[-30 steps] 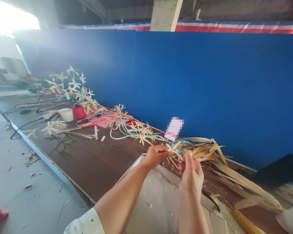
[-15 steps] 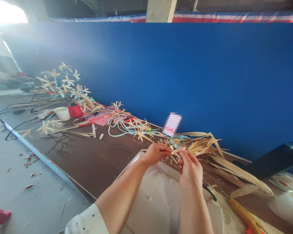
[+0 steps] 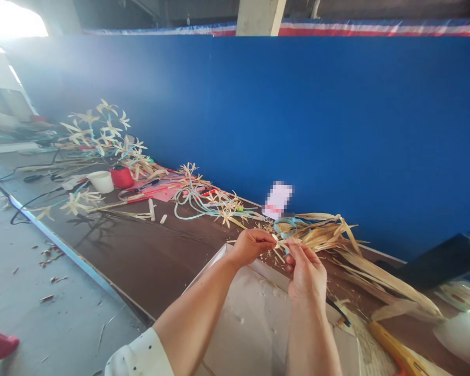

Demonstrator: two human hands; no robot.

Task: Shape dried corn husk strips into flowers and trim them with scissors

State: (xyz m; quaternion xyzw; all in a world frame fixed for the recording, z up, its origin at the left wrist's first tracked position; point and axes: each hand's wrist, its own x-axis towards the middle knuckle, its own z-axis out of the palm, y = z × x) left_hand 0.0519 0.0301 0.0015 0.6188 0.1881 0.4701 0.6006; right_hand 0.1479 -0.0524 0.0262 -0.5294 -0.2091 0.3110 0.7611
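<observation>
Over the near edge of a pale open box (image 3: 254, 308), both hands meet at a small cream flower of dried husk (image 3: 281, 243). My left hand (image 3: 250, 246) pinches its left side between thumb and fingertips. From the right, my right hand (image 3: 307, 269) is closed on the flower's other side, its fingertips partly hiding the petals. Just behind the fingers lie a loop of light-blue tape (image 3: 285, 226) and a bundle of dry husks (image 3: 325, 235). Finished-looking husk flowers on blue stems (image 3: 227, 211) rest to the left of my hands.
Farther left are a white cup (image 3: 102, 181), a red thread spool (image 3: 121, 177) and a cluster of husk flowers (image 3: 109, 128). A yellow-handled tool (image 3: 395, 347) and a white round object (image 3: 464, 334) are at lower right. A blue partition (image 3: 337, 120) borders the table.
The fingertips have shifted slightly around the flower, and its petals now show at a different angle. Both hands stay in nearly the same place.
</observation>
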